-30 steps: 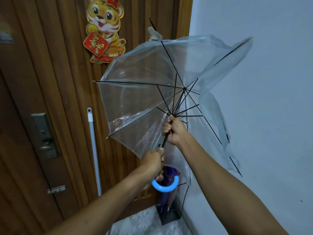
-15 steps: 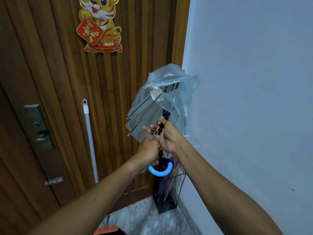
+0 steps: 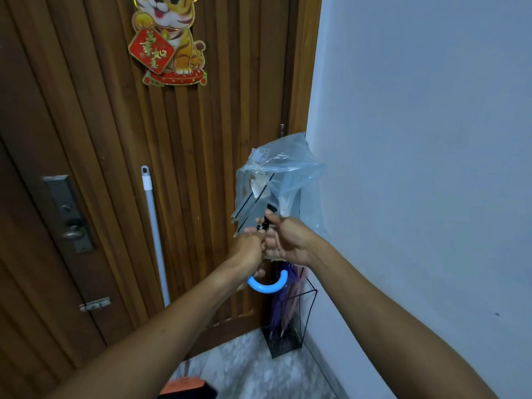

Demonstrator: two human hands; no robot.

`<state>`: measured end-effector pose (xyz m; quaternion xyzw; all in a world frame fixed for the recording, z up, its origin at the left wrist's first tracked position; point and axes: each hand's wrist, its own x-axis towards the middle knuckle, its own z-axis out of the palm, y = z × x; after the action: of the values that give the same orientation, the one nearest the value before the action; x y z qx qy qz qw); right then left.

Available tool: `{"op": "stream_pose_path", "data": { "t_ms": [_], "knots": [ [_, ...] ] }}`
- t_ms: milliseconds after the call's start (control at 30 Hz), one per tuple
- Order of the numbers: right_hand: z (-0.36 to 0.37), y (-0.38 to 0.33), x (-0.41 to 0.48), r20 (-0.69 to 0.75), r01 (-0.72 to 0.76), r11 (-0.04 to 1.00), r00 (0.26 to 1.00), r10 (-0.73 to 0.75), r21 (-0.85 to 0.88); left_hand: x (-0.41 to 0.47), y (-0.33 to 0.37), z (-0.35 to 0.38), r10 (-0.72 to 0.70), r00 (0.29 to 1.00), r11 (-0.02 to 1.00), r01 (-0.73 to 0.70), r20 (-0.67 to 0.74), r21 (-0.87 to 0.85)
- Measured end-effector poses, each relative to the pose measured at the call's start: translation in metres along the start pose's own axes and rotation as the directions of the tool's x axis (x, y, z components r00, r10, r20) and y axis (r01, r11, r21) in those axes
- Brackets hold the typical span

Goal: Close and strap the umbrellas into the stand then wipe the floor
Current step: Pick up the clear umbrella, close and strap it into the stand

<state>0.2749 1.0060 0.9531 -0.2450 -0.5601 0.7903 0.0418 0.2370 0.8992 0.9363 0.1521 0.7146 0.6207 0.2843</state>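
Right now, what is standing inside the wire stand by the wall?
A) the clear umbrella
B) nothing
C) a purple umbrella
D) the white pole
C: a folded purple umbrella stands in the stand, while the left hand and the right hand hold the clear umbrella above it.

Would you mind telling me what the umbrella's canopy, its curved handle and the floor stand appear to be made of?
Canopy: clear, glossy plastic film, likely vinyl; the door shows through it and it crumples. Handle: smooth light-blue plastic, apparently, with a soft sheen. Stand: thin black wire, probably painted metal.
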Motion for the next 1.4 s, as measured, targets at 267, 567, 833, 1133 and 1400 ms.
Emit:
{"op": "stream_pose_path", "data": {
  "t_ms": [267,567,833,1133,1400],
  "knots": [
    [-0.041,-0.039,-0.038,-0.433,0.258,0.947,0.843,-0.318,-0.194,-0.001,-0.004,-0.016,0.058,0.997,0.992,-0.052,-0.053,0.118],
    [-0.016,-0.05,-0.024,-0.056,0.179,0.905,0.984,-0.171,0.385,-0.022,-0.008,0.0,0.21,0.974,0.951,-0.223,0.083,0.215],
    [0.008,-0.06,0.0,-0.252,0.355,0.893,0.923,-0.29,0.275,-0.027,-0.004,-0.01,0.372,0.913,0.846,-0.408,0.167,0.343],
    [-0.003,-0.051,0.018,-0.358,0.38,0.918,0.878,-0.319,0.115,-0.035,0.023,-0.038,0.84,0.522,0.484,-0.599,-0.147,0.638],
    [0.005,-0.025,0.007,-0.099,0.479,0.865,0.863,-0.495,-0.151,0.023,0.09,-0.035,0.317,0.918,0.938,-0.267,-0.238,0.221]
  ]
}}
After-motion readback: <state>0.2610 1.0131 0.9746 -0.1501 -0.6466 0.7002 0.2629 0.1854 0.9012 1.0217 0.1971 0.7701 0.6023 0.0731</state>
